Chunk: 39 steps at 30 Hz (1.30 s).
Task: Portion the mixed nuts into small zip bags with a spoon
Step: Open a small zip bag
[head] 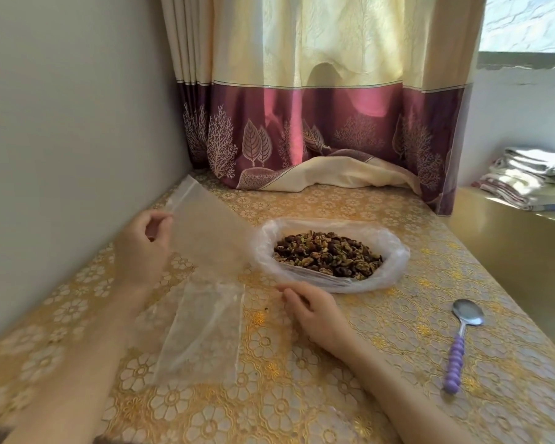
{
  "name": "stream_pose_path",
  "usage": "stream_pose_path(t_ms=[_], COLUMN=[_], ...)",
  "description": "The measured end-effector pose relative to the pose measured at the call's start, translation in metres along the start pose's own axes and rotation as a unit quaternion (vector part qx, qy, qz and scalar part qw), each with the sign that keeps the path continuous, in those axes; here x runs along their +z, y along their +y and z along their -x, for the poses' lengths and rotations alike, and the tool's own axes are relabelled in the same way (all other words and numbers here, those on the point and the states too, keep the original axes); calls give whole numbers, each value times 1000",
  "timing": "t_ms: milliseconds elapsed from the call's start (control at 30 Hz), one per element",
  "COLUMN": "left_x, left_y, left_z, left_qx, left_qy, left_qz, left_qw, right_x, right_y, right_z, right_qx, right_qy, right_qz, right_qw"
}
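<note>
On the counter (302, 395) under a gold floral cloth: mixed nuts (329, 258) heaped in an open clear plastic bag (394, 251), near the back by the curtain (318, 123). Left hand (141, 248) raised, grip pinching the edge of a small clear zip bag (210, 238) held off the surface. Right hand (314, 310) resting just in front of the nut bag, grip loose, fingers relaxed, holding nothing. Another zip bag (202, 334) flat between the forearms. Purple-handled spoon (462, 341) lying well to the right, untouched
</note>
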<state>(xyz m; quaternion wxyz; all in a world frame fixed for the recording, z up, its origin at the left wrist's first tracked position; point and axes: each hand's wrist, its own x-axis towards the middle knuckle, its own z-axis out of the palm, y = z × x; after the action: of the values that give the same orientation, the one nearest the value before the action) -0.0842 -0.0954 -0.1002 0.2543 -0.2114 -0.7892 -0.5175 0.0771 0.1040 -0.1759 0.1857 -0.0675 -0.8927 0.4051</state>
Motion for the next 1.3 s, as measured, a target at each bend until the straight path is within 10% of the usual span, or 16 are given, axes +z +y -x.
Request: stream_pose_path(t_ms=[133,267,567,1300], left_x=[28,74,115,111], left_y=[40,63,59,62], left_z=[12,44,86,93], left_qx=[153,234,224,195], left_qy=[59,-54,-248,-226], left_qz=[-24,-35,36,-14], left_qw=[986,970,942,954], right_x=[-17,-33,-34,-26], right_y=[-6,-7,6,11], right_z=[-8,-16,-13,-8], right_qx=[84,100,89,59], right_qy=[54,95,140,140], right_qz=[-287,-391,-426,-340], right_qw=[953,910,889,928])
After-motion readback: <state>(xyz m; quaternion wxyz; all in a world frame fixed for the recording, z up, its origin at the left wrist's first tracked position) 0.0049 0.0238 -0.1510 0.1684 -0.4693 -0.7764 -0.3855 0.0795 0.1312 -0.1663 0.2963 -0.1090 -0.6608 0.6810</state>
